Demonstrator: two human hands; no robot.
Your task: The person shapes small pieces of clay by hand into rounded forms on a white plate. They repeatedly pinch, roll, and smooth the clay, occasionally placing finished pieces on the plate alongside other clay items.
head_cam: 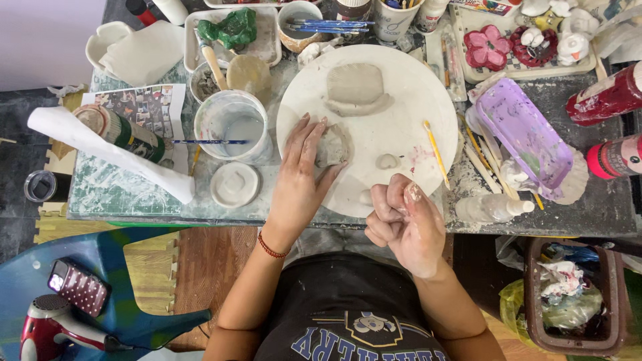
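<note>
The left hand (299, 177) lies flat, fingers spread, fingertips pressing a small clay lump (332, 145) at the left edge of the round white board (401, 87). The right hand (406, 224), curled loosely and empty, hovers just right of it.

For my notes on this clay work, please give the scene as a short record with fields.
Left hand: lies flat, fingers on a grey clay piece
Right hand: curled loosely above the board edge, holds nothing visible
Surface: round white board
Also on board: larger clay slab, small clay lump, yellow tool
Left of board: water cup
Right of board: purple tray
</note>
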